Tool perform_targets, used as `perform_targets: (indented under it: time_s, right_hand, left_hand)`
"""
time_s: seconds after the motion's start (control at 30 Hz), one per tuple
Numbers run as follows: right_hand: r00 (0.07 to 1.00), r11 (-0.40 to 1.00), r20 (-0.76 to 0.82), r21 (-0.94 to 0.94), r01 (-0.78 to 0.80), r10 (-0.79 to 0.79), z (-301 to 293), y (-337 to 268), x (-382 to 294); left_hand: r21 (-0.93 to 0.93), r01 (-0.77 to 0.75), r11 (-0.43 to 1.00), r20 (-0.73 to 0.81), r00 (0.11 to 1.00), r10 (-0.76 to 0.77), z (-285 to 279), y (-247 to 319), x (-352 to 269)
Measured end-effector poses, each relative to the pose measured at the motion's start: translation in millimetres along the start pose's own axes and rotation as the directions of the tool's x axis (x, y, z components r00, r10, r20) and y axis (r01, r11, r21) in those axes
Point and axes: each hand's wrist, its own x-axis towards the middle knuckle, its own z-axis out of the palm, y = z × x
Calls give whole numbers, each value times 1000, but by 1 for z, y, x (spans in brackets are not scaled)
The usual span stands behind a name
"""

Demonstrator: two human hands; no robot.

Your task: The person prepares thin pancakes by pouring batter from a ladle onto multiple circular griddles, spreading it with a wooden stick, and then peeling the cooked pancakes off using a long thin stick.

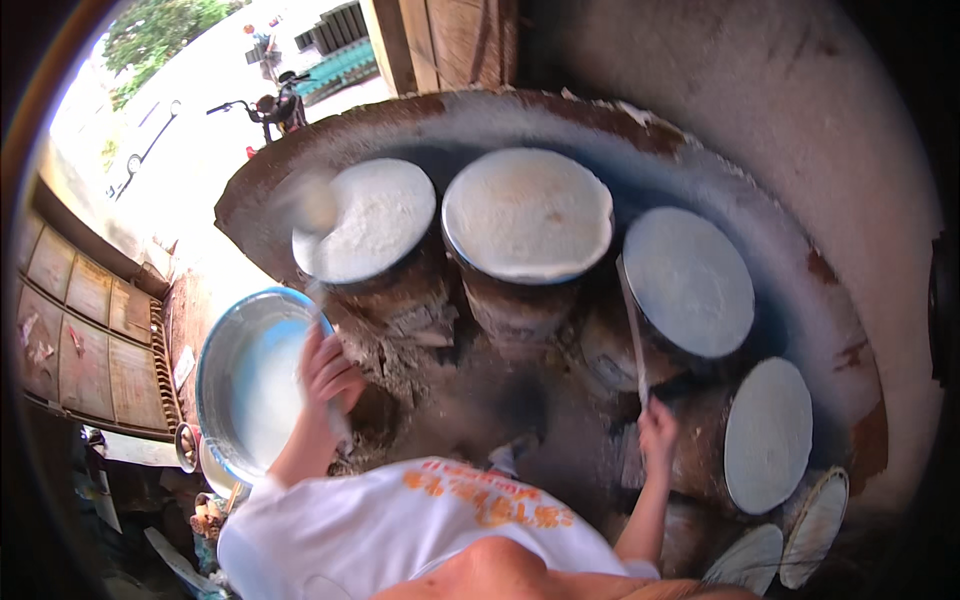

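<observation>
My left hand (pixel 330 367) is closed around the handle of a long tool, perhaps a ladle. Its round pale head (pixel 316 206) is blurred and overlaps the left edge of the leftmost griddle (pixel 375 217), which carries a whitish layer of batter. Below that hand stands a blue basin (pixel 214 352) with milky white liquid inside. A thin flat stick, like a long spatula (pixel 636 330), is gripped in my right hand (pixel 656 427). Its tip is by the left rim of a batter-covered griddle (pixel 688 281). Between these two griddles is a larger one (pixel 529 214), covered with a pale, slightly browned sheet.
More round griddles (pixel 769 435) curve down the right side on drum-like stoves (pixel 517 311). A low curved wall (pixel 780 217) backs them. At upper left, a motorcycle (pixel 277 109) and a distant person (pixel 264 51) are outdoors. A tiled panel (pixel 94 330) lies at left.
</observation>
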Motion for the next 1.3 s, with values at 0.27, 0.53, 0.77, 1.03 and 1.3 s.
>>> perform_targets:
  time_s: [0.27, 0.53, 0.77, 1.03, 1.3]
  right_hand:
    - [998, 998, 56, 58, -9, 6, 190, -57, 3]
    - [913, 886, -90, -296, 357, -399, 178, -107, 99]
    - [969, 959, -32, -149, 240, -247, 219, -116, 139]
    - [983, 990, -159, -119, 78, -96, 181, -100, 122]
    - [965, 999, -261, -15, -44, 39, 137, -129, 150]
  left_hand:
    - [580, -516, 631, -717, 46, 696, -217, 293, -136]
    - [889, 452, 74, -339, 540, 770, -175, 92, -12]
    - [35, -368, -929, 374, 867, -329, -140, 38, 228]
    - [96, -666, -740, 285, 731, -620, -151, 53, 298]
    - [196, -741, -643, 371, 663, -651, -125, 42, 340]
